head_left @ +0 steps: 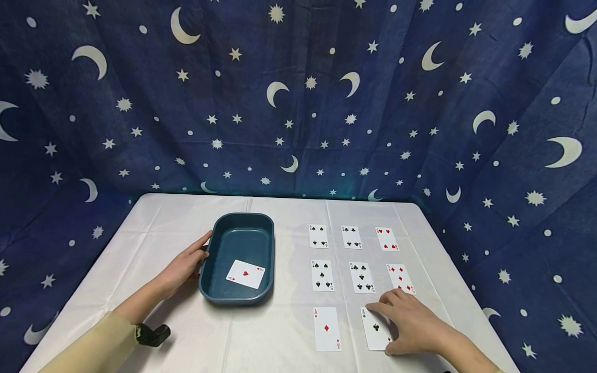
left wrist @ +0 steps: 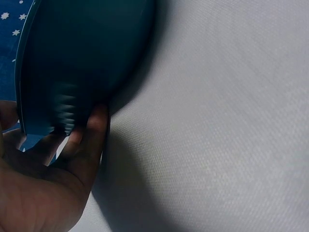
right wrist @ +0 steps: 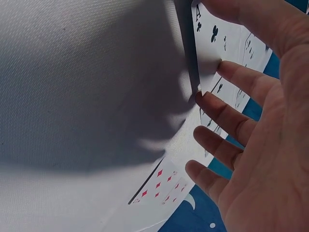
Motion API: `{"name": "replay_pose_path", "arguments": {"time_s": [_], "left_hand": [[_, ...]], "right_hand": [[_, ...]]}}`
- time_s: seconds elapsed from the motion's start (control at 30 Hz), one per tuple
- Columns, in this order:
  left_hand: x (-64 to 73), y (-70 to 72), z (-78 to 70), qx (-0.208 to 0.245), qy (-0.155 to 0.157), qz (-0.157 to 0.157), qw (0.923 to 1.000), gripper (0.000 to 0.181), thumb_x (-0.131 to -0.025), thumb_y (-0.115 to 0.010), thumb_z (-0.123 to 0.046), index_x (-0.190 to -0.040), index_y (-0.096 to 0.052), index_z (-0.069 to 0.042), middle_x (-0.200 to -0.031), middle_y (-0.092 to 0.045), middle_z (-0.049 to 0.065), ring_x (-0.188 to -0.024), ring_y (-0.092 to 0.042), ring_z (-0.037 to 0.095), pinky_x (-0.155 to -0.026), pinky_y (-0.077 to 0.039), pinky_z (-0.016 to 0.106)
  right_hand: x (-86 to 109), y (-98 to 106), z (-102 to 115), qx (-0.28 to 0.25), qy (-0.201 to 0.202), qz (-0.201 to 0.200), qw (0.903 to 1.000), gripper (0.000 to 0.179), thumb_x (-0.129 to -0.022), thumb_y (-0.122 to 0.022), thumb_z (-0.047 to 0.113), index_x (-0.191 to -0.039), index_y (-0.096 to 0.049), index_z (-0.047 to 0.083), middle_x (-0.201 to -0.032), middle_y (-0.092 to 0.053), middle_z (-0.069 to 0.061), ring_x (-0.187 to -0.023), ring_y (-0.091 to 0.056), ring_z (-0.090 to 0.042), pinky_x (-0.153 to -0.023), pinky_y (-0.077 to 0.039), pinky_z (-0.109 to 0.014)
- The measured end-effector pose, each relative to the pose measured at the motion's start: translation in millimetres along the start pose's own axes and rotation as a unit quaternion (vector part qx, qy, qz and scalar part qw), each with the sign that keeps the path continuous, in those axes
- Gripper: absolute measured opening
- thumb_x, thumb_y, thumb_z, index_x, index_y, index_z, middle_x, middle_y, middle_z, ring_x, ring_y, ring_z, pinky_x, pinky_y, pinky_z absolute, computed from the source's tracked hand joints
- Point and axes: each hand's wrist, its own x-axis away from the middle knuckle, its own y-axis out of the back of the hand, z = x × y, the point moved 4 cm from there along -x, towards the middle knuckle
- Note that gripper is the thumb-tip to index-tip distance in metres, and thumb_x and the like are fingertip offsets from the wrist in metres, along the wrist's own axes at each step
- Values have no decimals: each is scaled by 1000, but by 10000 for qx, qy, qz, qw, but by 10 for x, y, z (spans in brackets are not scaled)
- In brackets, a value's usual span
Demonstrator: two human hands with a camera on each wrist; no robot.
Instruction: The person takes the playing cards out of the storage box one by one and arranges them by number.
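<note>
A dark teal tray [head_left: 237,221] stands on the left part of the table, with an ace of hearts [head_left: 245,274] lying face up inside. My left hand [head_left: 184,267] holds the tray by its left side; the left wrist view has the fingers [left wrist: 96,123] against the tray's outer wall. At the front right, my right hand [head_left: 412,321] grips an ace of clubs [head_left: 374,329] by its edges, between thumb and fingers. In the right wrist view a dark shadow runs along that card's edge. Left of it lies an ace of diamonds [head_left: 327,329], untouched.
Behind the aces lie a five of spades [head_left: 323,275], five of clubs [head_left: 361,278] and five of diamonds [head_left: 400,278]. Farther back are a four of spades [head_left: 318,236], four of clubs [head_left: 352,237] and four of hearts [head_left: 387,239]. A starry blue curtain [head_left: 298,103] hangs beyond the white-covered table [head_left: 280,331].
</note>
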Motion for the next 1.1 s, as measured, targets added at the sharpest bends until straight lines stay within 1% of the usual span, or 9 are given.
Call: {"name": "replay_pose_path", "arguments": {"time_s": [0.13, 0.37, 0.47, 0.53, 0.67, 0.77, 0.9, 1.0, 1.1], "left_hand": [[2, -3, -1, -10, -21, 16, 10000, 67, -106, -38, -19, -166, -10, -27, -145, -34, 22, -118, -43, 37, -81, -47, 40], [4, 10, 5, -31, -3, -35, 10000, 66, -106, -39, -20, -166, -13, -30, -156, -31, 22, -121, -43, 37, -88, -50, 41], [-3, 18, 7, -24, -27, -22, 10000, 66, -106, -39, -20, -166, -12, -30, -158, -29, 23, -122, -43, 37, -86, -49, 40], [-8, 21, 9, -21, -21, -32, 10000, 66, -106, -39, -20, -166, -13, -29, -156, -30, 22, -121, -42, 37, -84, -48, 39], [-3, 15, 9, -22, -26, -19, 10000, 66, -106, -39, -20, -166, -12, -29, -158, -29, 23, -121, -43, 37, -84, -49, 39], [3, 9, 8, -1, -30, -13, 10000, 66, -106, -40, -20, -166, -13, -29, -156, -30, 23, -120, -43, 37, -82, -48, 40], [0, 10, 5, -16, -57, -4, 10000, 67, -106, -39, -19, -166, -12, -28, -152, -33, 22, -119, -43, 36, -81, -47, 39], [-2, 9, 5, -21, -57, -1, 10000, 67, -106, -39, -19, -166, -12, -28, -152, -32, 22, -119, -44, 36, -83, -48, 40], [0, 4, 6, -6, -55, 17, 10000, 67, -106, -39, -19, -166, -12, -28, -155, -31, 23, -121, -44, 36, -86, -49, 42]], "right_hand": [[-6, -7, -2, 11, -11, 35, 10000, 84, -53, -91, 42, -132, -68, 26, -111, -52, 11, -106, -48, -17, -90, -45, -49], [-3, -14, 3, 32, -61, 5, 10000, 85, -53, -92, 42, -133, -67, 27, -112, -52, 10, -108, -49, -18, -90, -46, -48], [0, -20, 7, 45, -65, -17, 10000, 85, -53, -92, 42, -133, -67, 27, -113, -53, 10, -108, -48, -18, -89, -46, -48], [2, -24, 8, 42, -57, -14, 10000, 86, -52, -92, 43, -133, -67, 28, -113, -53, 9, -107, -49, -18, -88, -46, -49], [1, -5, 12, 26, -39, 16, 10000, 88, -53, -93, 46, -134, -66, 27, -113, -53, 10, -107, -49, -18, -88, -46, -49], [-12, 47, 6, 1, -55, -5, 10000, 89, -53, -93, 48, -135, -66, 26, -114, -53, 10, -109, -50, -18, -90, -46, -49], [-73, 156, -18, -44, -108, -18, 9999, 88, -57, -93, 48, -137, -65, 25, -119, -55, 8, -113, -51, -20, -93, -46, -51], [-170, 251, -23, -36, -69, -53, 10000, 84, -62, -92, 47, -139, -64, 25, -124, -56, 6, -117, -51, -21, -97, -44, -52], [-298, 356, -7, -29, 45, -201, 9998, 82, -67, -91, 44, -141, -62, 26, -128, -56, 4, -123, -50, -23, -100, -43, -53]]}}
